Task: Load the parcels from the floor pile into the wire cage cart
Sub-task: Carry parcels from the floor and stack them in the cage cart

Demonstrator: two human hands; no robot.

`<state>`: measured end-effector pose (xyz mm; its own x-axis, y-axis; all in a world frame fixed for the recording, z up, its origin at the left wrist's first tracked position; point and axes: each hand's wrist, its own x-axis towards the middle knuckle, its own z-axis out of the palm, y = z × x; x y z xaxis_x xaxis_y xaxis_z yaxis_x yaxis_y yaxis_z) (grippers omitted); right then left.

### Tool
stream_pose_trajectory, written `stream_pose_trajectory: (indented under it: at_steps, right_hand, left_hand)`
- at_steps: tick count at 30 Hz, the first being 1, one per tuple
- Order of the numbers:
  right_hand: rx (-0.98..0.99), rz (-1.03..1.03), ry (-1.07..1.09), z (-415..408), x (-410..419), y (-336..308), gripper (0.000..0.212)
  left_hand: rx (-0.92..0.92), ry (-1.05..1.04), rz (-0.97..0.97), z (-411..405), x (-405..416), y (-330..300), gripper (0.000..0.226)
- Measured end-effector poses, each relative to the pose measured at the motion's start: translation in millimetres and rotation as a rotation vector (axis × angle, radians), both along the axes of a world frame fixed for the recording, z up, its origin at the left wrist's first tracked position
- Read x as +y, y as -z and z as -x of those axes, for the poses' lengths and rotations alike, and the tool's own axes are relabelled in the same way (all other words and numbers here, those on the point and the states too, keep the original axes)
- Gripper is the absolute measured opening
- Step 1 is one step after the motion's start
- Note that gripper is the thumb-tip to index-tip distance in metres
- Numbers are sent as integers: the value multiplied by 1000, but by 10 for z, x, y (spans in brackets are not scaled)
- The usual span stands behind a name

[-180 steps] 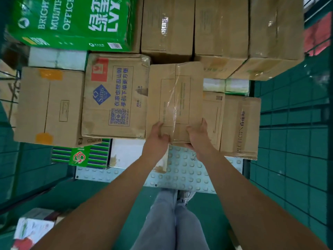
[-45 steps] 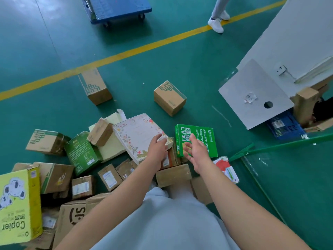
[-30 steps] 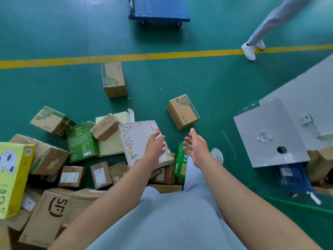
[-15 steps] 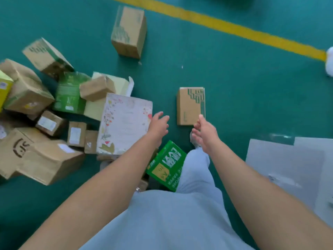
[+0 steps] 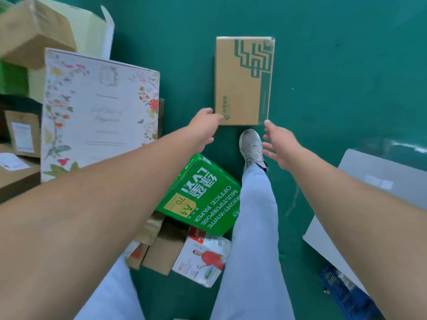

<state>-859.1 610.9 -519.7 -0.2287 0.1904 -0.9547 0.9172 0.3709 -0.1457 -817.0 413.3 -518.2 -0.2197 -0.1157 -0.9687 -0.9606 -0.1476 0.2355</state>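
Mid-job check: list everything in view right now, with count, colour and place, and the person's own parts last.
Brown box with green pattern: 1, brown and green, alone on the floor ahead, between both hands.
Floral box: 1, white with flowers, left.
Green paper box: 1, green, tilted by the left leg.
White printed box: 1, white and red, below the green one.
Plain brown boxes: several, left edge and bottom centre.
Pale yellow box: 1, top left.
Grey board: 1, right.
Blue crate: 1, bottom right.
Floor: green.
Shoe: 1, grey-white, centre.
Left hand: touches the box's near corner.
Right hand: open, beside the near right corner.
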Motion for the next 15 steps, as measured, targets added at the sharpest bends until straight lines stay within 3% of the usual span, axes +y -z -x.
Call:
stream_pose_trajectory:
  at_steps: [5,10,15]
  right_hand:
    - [3,6,-72,181,-21,926,34]
    - [58,-47,-66,318,37,1463,65]
    - [5,-64,-55,383,189,1838,74]
  left_hand:
    - [-67,22,18,28,9,923,62]
    - [-72,8,47,156,142,1449,69]
    - [-117,-6,31,237,284,1870,81]
